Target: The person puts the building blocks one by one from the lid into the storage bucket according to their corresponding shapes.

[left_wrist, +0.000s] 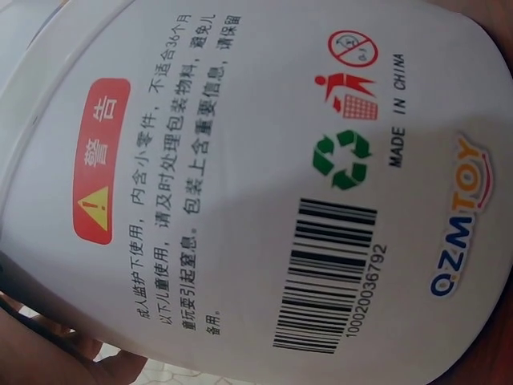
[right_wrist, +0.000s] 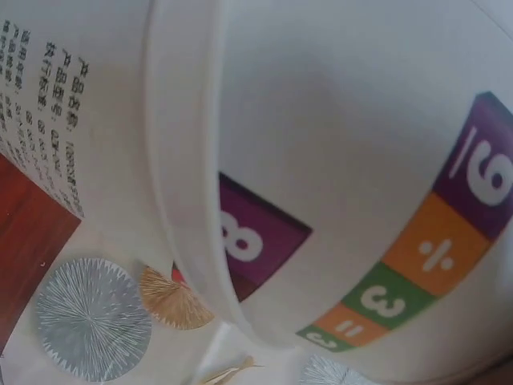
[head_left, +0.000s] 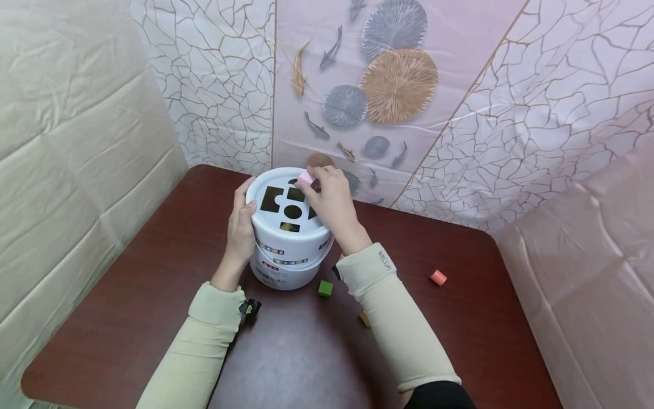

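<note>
A white toy bucket (head_left: 286,275) stands upright on the table, its white lid (head_left: 308,223) cut with several shaped holes. My left hand (head_left: 240,227) holds the bucket's left side near the rim, thumb at the lid's edge. Over the far part of the lid, my right hand (head_left: 331,199) pinches a pink block (head_left: 306,177) between thumb and fingers. Whether the block touches a hole is hidden. Printed warnings and a barcode (left_wrist: 325,277) fill the left wrist view, with part of the left hand (left_wrist: 72,361) at its lower left. Only bucket wall (right_wrist: 337,120) and background show in the right wrist view.
A green block (head_left: 325,288) lies just right of the bucket's base. Farther right is an orange-red block (head_left: 437,278), and a yellow block (head_left: 364,318) is partly hidden by the right sleeve. Patterned cloth (head_left: 225,74) hangs behind the brown table (head_left: 153,272).
</note>
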A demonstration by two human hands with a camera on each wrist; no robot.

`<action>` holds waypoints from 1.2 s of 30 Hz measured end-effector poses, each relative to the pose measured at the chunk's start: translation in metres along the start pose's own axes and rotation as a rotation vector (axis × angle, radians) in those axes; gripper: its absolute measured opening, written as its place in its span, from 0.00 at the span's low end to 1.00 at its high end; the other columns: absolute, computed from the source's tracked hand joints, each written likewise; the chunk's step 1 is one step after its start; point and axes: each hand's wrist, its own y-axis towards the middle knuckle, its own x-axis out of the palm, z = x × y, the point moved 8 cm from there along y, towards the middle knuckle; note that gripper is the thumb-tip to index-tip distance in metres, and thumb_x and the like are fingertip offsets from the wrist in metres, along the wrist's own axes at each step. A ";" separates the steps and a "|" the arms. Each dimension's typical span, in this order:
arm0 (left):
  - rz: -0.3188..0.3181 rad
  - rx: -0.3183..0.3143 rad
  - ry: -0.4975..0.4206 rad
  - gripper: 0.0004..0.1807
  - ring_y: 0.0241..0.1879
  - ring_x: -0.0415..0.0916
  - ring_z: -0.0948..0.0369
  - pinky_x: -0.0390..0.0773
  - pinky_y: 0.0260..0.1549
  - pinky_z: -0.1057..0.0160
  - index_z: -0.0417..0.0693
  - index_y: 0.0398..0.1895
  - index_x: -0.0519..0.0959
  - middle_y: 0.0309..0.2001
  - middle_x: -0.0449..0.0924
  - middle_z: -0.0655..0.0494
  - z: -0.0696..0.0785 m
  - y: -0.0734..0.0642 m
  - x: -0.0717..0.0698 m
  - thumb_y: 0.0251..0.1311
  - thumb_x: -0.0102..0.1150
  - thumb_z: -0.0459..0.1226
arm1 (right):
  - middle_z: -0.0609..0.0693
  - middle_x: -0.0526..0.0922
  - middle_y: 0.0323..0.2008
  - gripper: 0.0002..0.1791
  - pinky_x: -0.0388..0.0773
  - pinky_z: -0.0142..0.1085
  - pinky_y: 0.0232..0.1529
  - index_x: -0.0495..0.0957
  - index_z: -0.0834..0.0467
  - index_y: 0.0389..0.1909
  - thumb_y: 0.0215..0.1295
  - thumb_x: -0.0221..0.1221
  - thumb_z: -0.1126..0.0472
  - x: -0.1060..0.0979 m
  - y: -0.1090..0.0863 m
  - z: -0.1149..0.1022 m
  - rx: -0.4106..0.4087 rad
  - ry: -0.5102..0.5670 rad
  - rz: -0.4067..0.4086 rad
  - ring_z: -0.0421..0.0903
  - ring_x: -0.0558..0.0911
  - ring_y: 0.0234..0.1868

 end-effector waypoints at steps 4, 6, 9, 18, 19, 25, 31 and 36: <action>0.002 0.006 -0.014 0.33 0.64 0.66 0.59 0.62 0.63 0.53 0.53 0.75 0.62 0.69 0.68 0.54 0.000 0.000 -0.001 0.66 0.36 0.45 | 0.53 0.81 0.47 0.27 0.71 0.42 0.49 0.81 0.60 0.59 0.64 0.67 0.48 -0.002 0.001 0.000 0.008 0.017 0.022 0.51 0.75 0.49; 0.006 0.013 -0.019 0.32 0.64 0.67 0.59 0.62 0.63 0.54 0.53 0.75 0.62 0.69 0.68 0.54 0.000 0.000 -0.002 0.66 0.36 0.45 | 0.52 0.81 0.47 0.28 0.71 0.42 0.51 0.81 0.59 0.60 0.63 0.67 0.48 0.000 0.003 -0.001 0.000 0.023 0.001 0.50 0.76 0.50; 0.006 0.016 -0.022 0.32 0.64 0.67 0.59 0.62 0.63 0.55 0.53 0.75 0.63 0.69 0.69 0.53 0.000 0.000 -0.002 0.66 0.36 0.44 | 0.50 0.81 0.49 0.29 0.70 0.41 0.53 0.80 0.57 0.62 0.63 0.67 0.47 0.002 0.004 -0.003 -0.011 0.024 -0.043 0.49 0.75 0.51; 0.000 0.011 -0.016 0.33 0.64 0.67 0.57 0.63 0.62 0.56 0.53 0.75 0.62 0.69 0.69 0.53 -0.002 0.001 -0.001 0.66 0.36 0.46 | 0.49 0.82 0.49 0.31 0.70 0.40 0.52 0.78 0.54 0.65 0.64 0.65 0.45 0.008 0.006 -0.003 -0.022 -0.009 -0.108 0.48 0.74 0.51; -0.001 0.010 -0.017 0.33 0.64 0.67 0.57 0.64 0.62 0.56 0.54 0.75 0.62 0.69 0.69 0.52 -0.002 0.001 0.000 0.66 0.35 0.46 | 0.50 0.82 0.49 0.31 0.70 0.40 0.53 0.77 0.54 0.65 0.65 0.64 0.44 0.009 0.006 -0.003 -0.025 -0.015 -0.116 0.48 0.74 0.51; -0.006 0.009 -0.026 0.32 0.63 0.67 0.58 0.64 0.62 0.56 0.55 0.75 0.62 0.69 0.69 0.52 -0.002 0.000 0.001 0.66 0.36 0.45 | 0.50 0.82 0.51 0.31 0.69 0.41 0.55 0.76 0.52 0.67 0.67 0.63 0.43 0.010 0.005 -0.001 -0.022 -0.042 -0.133 0.48 0.73 0.53; -0.005 0.020 -0.030 0.32 0.63 0.67 0.57 0.63 0.62 0.56 0.55 0.75 0.62 0.69 0.69 0.52 0.000 0.000 0.001 0.66 0.36 0.45 | 0.50 0.80 0.50 0.29 0.70 0.41 0.52 0.77 0.53 0.66 0.67 0.62 0.45 0.008 0.004 0.000 -0.031 -0.019 -0.119 0.48 0.73 0.52; -0.003 0.018 -0.027 0.32 0.64 0.67 0.58 0.63 0.62 0.56 0.54 0.75 0.63 0.69 0.69 0.52 0.000 0.000 0.001 0.66 0.36 0.45 | 0.49 0.81 0.51 0.28 0.70 0.41 0.53 0.78 0.54 0.65 0.68 0.62 0.45 0.008 0.003 0.001 -0.041 0.004 -0.112 0.47 0.73 0.52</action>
